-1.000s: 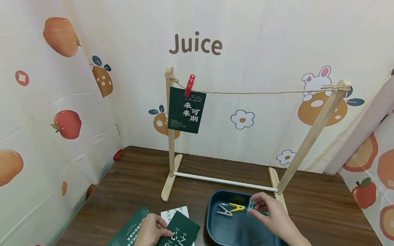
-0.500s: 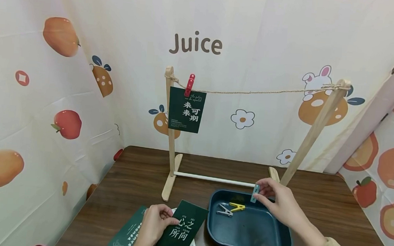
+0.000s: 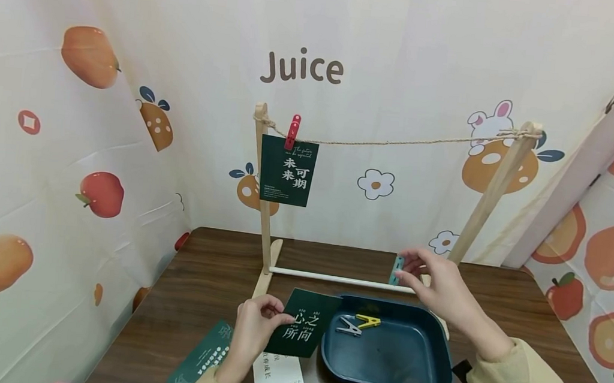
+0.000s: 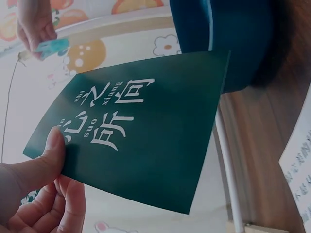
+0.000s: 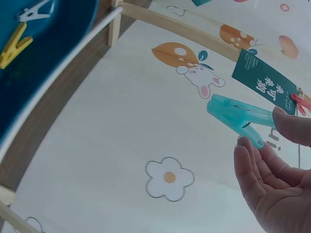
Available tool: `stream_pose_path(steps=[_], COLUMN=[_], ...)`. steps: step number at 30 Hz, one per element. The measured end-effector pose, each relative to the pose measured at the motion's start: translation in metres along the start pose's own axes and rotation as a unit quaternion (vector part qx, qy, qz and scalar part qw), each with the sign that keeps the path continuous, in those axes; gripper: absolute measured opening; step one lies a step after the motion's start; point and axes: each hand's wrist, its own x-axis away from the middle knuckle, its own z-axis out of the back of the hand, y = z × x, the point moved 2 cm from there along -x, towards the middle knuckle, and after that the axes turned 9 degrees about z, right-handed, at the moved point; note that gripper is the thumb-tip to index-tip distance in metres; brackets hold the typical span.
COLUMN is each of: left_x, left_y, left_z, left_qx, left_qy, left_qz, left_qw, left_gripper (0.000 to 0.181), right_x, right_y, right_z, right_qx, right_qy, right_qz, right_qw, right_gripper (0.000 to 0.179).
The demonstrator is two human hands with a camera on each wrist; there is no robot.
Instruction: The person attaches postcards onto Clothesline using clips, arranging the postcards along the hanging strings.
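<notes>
Your left hand point(image 3: 254, 330) pinches a green rectangular paper card point(image 3: 306, 339), your right hand point(image 3: 437, 289) a teal plastic clothespin point(image 3: 396, 271) — both unhung. One pegged green card point(image 3: 280, 183) hangs beyond; two loose cards point(image 3: 280, 379) lie near your left.

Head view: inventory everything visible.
cloth: 1, printed white, behind
table: 1, brown, foreground
stand: 1, pale wood with white rod, on table
string: 1, tan, atop stand
red clip: 1, red, on string
hanging card: 1, green, on string
tray: 1, blue, on table
tray clips: 2, grey and yellow, inside
loose cards: 2, green and white, on table
held card: 1, green, in left hand
teal clip: 1, teal, in right hand
hands: 2, pale yellow sleeves, above table
</notes>
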Motion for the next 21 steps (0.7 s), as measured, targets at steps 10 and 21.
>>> stream_pose_path(steps=[10,21], left_x=[-0.018,-0.037], left_y=[0.016,0.038], left_z=[-0.007,-0.010], left_qx=[0.031,0.057], left_qy=[0.005,-0.008], left_qz=[-0.032,-0.056], left_qw=[0.9990,0.9968], left_gripper=[0.018,0.017], right_x=[-0.034,-0.064], right_y=[-0.007,-0.016], right_z=[0.016,0.030], right_qx=[0.000,0.003], right_qy=[-0.003,0.005], right_qz=[0.013,0.020], right_qw=[0.9999,0.9998], right_gripper=[0.027,0.026])
